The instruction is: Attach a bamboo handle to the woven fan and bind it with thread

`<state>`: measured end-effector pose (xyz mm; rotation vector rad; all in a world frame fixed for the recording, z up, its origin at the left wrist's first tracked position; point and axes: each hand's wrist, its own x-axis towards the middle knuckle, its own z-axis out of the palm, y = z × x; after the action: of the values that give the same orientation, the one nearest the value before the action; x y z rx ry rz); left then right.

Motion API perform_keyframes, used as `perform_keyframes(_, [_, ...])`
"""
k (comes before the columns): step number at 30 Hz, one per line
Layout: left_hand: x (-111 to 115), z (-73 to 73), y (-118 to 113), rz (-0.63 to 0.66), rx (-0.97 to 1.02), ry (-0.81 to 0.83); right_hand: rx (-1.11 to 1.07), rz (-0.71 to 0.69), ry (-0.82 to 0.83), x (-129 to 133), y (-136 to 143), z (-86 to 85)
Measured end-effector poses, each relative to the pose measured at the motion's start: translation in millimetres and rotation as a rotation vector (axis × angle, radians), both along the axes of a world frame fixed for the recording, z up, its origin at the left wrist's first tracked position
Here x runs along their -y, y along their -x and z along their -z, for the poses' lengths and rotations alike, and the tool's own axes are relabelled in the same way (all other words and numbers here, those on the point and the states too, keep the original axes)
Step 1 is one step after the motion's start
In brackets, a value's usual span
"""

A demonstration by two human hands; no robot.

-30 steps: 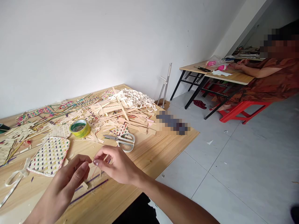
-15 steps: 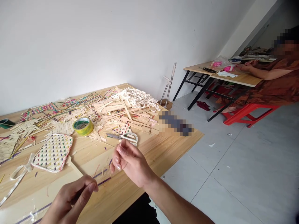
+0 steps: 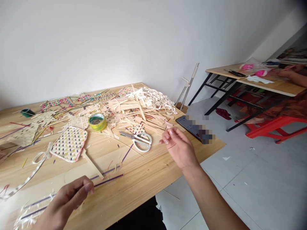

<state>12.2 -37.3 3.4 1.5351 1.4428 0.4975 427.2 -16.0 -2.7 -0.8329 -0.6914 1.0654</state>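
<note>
My left hand is closed near the front of the table, thumb pressed against the curled forefinger. Raised to the right, my right hand has thumb and fingertips pinched together. Anything held in either pinch is too fine to make out. Between and beyond the hands lies a woven fan of pale strips with coloured bits and a pink-red edge. Its flat wooden handle points toward my left hand. White-handled scissors lie left of my right hand, blades pointing left.
A yellow-green tape roll, a green thread spool, loose strips and a heap of white ribbon cover the table's back. A phone lies by the right edge. Beyond, a person sits at another table near a red stool.
My right hand has moved right and away from my left hand, which stays low at the front. My view has turned, so the table sits further right; the fan stays lying there.
</note>
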Motion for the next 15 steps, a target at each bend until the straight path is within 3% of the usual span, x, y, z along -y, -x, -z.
perform_keyframes(3, [-7.7, -10.8, -3.8, 0.001, 0.121, 0.119, 0.046, 0.109, 0.005, -9.5, -15.3, 2.8])
perform_keyframes(7, [-11.8, -13.0, 0.8, -0.011, 0.275, 0.252, 0.068, 0.234, 0.002, -21.5, -31.2, 1.2])
perform_keyframes(15, [-1.2, -6.2, 31.1, -0.107, 0.418, 0.304, 0.025, 0.465, 0.081, -37.0, -59.7, -30.5])
